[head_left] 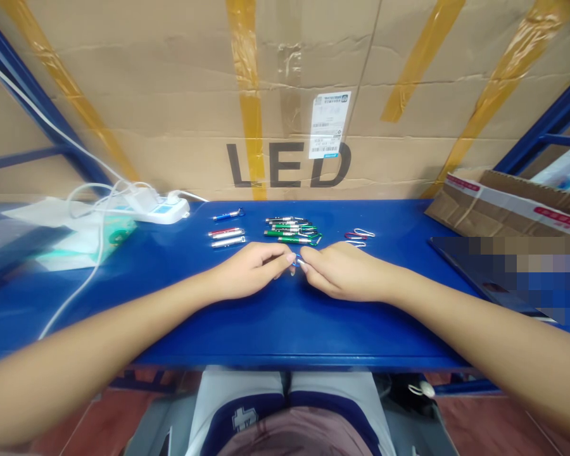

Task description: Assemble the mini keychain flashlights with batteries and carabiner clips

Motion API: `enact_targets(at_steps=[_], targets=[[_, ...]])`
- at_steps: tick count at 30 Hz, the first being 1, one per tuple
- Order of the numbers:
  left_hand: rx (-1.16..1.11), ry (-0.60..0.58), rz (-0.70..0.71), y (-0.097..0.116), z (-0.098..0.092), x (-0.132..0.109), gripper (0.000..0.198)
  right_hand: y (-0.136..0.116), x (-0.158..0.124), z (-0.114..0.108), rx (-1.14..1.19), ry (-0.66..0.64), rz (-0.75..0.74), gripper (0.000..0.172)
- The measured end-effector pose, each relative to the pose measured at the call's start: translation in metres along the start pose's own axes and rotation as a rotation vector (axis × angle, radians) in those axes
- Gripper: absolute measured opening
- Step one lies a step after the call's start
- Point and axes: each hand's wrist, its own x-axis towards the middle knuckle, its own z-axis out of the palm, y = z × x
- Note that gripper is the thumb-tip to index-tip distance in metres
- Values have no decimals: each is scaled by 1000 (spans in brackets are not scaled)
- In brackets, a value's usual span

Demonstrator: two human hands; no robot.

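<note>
My left hand (256, 271) and my right hand (339, 271) meet over the middle of the table, fingertips nearly touching. Between them shows a small blue carabiner clip (298, 258), pinched from both sides; fingers hide most of it. Just beyond lies a group of green and black mini flashlights (292, 232) with clips at their ends. Left of that group are a blue mini flashlight (225, 215), a red mini flashlight (225, 232) and a silver mini flashlight (228, 242). Loose red and white carabiner clips (360, 235) lie beyond my right hand.
A large cardboard box (171, 95) marked LED stands behind the blue table (275, 335). At left are a white power strip (166, 210), trailing cables and a plastic packet (109, 237). An open carton (498, 202) and a dark flat object (475, 266) are at right.
</note>
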Motion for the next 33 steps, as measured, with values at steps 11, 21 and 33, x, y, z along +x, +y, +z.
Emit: enact_targets(at_steps=[11, 21, 33], targets=[[-249, -35, -65, -1, 5, 3, 35, -4, 5, 1, -116, 19, 180, 27], [-389, -165, -140, -4, 6, 3, 36, -8, 6, 1, -42, 18, 193, 29], [629, 109, -77, -23, -37, 2, 20, 41, -3, -15, -1, -330, 485, 43]])
